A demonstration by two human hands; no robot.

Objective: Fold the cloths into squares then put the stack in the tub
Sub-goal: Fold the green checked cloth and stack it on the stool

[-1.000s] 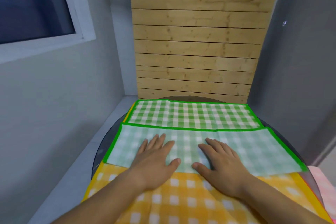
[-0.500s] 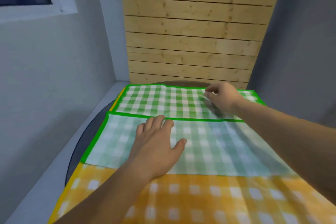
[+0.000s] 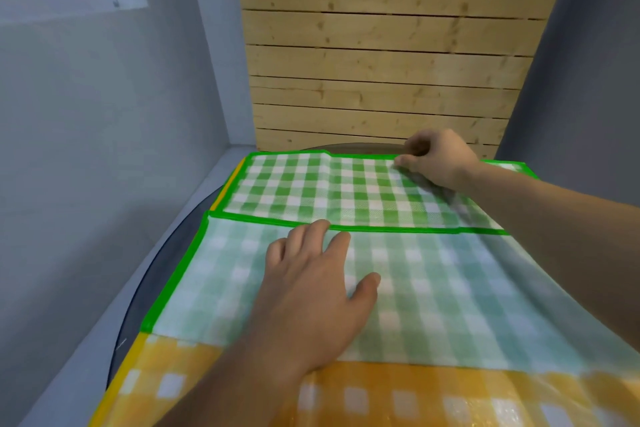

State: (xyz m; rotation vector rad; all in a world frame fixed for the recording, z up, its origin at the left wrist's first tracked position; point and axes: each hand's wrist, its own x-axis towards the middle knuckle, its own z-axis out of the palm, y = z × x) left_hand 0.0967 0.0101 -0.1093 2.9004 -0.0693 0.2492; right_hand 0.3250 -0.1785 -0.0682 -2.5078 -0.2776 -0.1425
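Hands apart, the left hand [image 3: 311, 291] presses flat on the green cloth [image 3: 329, 191] while the right hand [image 3: 436, 158], beyond it, pinches the far edge, best drawn back squarely to the middle hem.

Two cloths [image 3: 311, 191]; two hands [image 3: 311, 291]

Left hand [image 3: 311, 291] flat, palm down, fingers spread, right arm stretched forward, right hand [image 3: 437, 160] pinching green cloth [image 3: 311, 191]

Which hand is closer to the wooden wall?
Right. The right hand pinches the far edge of the green cloth, just in front of the wooden wall. The left hand presses flat on the cloth's folded-over half, nearer the person.
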